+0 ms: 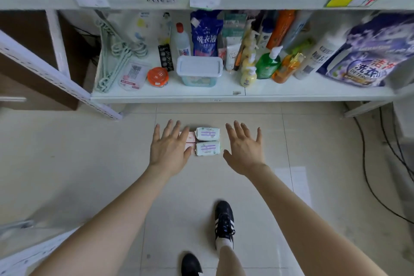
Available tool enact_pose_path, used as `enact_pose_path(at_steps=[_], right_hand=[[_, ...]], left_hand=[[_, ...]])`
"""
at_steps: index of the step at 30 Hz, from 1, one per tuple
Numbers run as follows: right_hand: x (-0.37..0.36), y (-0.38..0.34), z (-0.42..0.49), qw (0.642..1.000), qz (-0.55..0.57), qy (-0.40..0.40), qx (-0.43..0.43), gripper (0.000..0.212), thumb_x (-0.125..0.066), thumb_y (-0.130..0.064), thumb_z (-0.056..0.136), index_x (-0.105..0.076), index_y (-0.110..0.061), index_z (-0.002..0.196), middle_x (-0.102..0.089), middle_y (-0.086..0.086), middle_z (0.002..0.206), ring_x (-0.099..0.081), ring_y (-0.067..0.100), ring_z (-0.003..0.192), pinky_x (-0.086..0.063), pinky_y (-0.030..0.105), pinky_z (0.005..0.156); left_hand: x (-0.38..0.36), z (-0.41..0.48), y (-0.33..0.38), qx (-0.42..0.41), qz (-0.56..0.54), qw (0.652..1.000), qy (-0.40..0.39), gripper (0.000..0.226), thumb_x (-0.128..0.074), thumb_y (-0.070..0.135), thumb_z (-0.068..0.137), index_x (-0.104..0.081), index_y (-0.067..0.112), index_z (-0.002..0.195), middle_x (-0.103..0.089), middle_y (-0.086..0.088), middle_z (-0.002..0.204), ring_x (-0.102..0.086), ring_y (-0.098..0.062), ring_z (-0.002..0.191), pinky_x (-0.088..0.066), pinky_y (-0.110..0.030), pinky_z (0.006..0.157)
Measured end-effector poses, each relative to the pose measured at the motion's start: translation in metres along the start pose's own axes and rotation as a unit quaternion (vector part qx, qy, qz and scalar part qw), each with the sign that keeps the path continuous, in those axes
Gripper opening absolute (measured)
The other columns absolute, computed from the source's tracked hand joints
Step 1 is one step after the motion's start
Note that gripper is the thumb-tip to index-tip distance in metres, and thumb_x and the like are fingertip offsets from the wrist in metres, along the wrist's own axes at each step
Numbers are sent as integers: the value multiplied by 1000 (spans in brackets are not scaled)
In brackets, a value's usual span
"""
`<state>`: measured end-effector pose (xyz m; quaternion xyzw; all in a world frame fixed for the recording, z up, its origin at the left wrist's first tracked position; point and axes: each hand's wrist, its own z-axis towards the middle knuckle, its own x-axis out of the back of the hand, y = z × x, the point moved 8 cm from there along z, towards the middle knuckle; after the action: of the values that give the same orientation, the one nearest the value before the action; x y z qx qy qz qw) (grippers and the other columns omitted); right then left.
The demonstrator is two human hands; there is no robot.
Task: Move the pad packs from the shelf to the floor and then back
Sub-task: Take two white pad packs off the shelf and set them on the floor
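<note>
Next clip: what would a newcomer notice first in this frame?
The left hand and the right hand, both open, reach down at a small block of pad packs on the tiled floor. The left one covers part of the pink packs. Behind, the low shelf is crowded with bottles and pouches.
</note>
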<state>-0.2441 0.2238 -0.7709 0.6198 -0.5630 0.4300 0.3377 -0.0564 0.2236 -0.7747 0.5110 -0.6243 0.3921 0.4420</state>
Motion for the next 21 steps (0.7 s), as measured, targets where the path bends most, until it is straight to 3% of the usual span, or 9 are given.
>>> enact_pose_path(at_steps=[11, 21], right_hand=[[186, -53, -126, 988, 7, 156, 2, 76, -45, -46, 95, -6, -20, 154, -10, 5, 162, -10, 23, 149, -2, 58, 116], [343, -63, -203, 959, -7, 281, 30, 73, -44, -49, 94, -10, -21, 153, -12, 4, 162, -9, 22, 149, -2, 58, 116]], left_hand=[[205, -113, -14, -23, 21, 990, 137, 65, -34, 50, 98, -15, 25, 154, -14, -4, 163, -5, -24, 150, -1, -50, 119], [372, -174, -9, -13, 54, 961, 271, 67, -33, 54, 97, -13, 25, 154, -13, -5, 163, -6, -25, 151, -1, -53, 119]])
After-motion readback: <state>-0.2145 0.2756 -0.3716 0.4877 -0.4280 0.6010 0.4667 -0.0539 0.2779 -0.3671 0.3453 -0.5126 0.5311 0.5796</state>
